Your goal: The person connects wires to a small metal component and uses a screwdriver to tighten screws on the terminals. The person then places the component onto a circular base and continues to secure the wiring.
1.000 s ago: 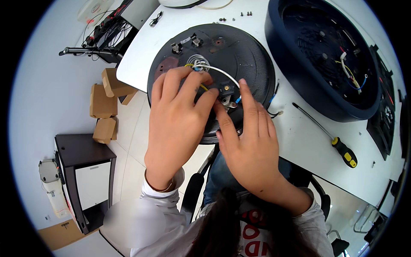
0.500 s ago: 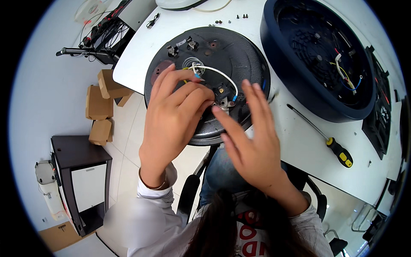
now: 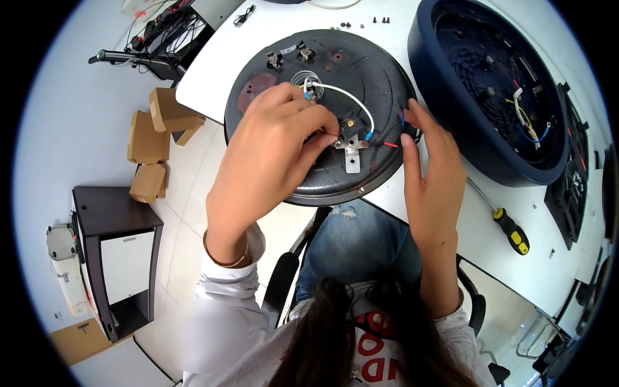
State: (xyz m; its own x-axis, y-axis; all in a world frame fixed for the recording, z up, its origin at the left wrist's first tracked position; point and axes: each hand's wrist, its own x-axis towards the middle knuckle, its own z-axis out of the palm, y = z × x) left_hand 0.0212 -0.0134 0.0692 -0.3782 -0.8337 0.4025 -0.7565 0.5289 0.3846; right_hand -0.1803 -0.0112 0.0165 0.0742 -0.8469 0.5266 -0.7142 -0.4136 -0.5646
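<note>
A round dark metal plate [image 3: 380, 74] lies across the near edge of the white table. On it sits a thermostat [image 3: 351, 125] with a black body, a brass centre and a silver bracket. A white wire [image 3: 351, 95] with blue end sleeves arches from a coil to the thermostat's right side. My left hand [image 3: 267, 151] reaches over the plate, thumb and fingertips pinched at the thermostat's left edge; what they grip is hidden. Beside the plate's right rim, my right hand [image 3: 435, 168] has thumb and forefinger apart, close to a blue strip and a thin red piece [image 3: 391, 144].
A dark blue round housing [image 3: 419, 77] with loose wires inside stands at the right. A yellow-and-black screwdriver [image 3: 511, 231] lies beside it. Several small screws [image 3: 375, 20] rest beyond the plate. Cardboard boxes [image 3: 148, 138] and a dark cabinet [image 3: 116, 216] are on the left.
My right hand has moved right, away from the thermostat to the plate's right rim, uncovering the silver bracket. My left hand stays pinched beside the thermostat. The whole view has shifted slightly.
</note>
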